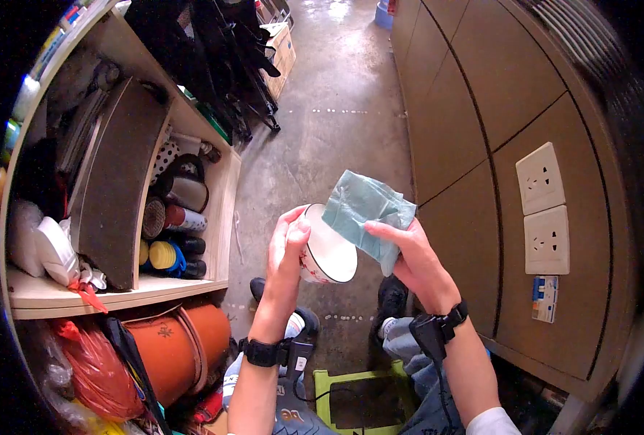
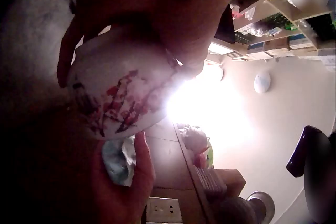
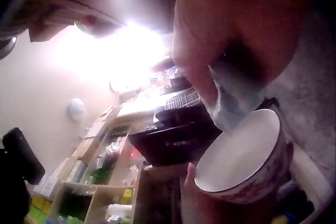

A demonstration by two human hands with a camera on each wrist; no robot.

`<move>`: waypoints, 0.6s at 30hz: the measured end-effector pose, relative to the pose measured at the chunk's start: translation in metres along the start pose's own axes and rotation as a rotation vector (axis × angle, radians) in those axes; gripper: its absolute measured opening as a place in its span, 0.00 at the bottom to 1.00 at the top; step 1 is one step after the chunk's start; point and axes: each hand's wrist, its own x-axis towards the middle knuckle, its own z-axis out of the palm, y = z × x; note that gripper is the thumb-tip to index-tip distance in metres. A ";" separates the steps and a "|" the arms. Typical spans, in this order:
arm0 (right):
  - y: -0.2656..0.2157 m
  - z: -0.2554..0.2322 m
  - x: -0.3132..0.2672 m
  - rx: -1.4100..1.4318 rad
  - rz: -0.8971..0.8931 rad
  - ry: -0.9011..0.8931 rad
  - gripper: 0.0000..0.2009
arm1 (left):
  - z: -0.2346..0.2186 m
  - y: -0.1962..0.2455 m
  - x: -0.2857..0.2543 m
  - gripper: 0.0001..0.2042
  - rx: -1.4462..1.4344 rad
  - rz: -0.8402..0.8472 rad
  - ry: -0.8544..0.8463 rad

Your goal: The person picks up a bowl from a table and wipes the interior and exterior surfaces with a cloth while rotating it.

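A white bowl (image 1: 331, 250) with a dark rim and red floral pattern is tilted on its side, its mouth turned toward the right. My left hand (image 1: 288, 243) grips it from the left, thumb near the rim. The branch-like red and dark design shows on its outside in the left wrist view. My right hand (image 1: 418, 257) pinches a folded pale green cloth (image 1: 365, 210), thumb on top. One edge of the cloth overlaps the bowl's rim in the head view. The bowl's white inside (image 3: 244, 150) faces the cloth in the right wrist view.
Below the hands stands a green stool (image 1: 325, 391) between the person's legs. To the left, a wooden shelf (image 1: 224, 217) holds bottles and boxes, with an orange pot (image 1: 170, 348) beneath it. Brown cabinet panels (image 1: 452, 138) with wall sockets (image 1: 543, 177) line the right side.
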 end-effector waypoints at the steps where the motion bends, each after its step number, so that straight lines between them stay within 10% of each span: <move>1: 0.002 -0.001 0.001 -0.024 0.017 -0.003 0.24 | 0.001 0.000 0.000 0.34 -0.010 -0.002 -0.008; 8: 0.018 -0.008 0.006 -0.425 -0.288 0.115 0.12 | 0.008 0.002 -0.001 0.28 0.037 0.075 -0.016; 18: 0.036 0.004 0.006 -0.518 -0.241 -0.107 0.13 | 0.023 -0.010 0.001 0.28 0.140 0.129 -0.004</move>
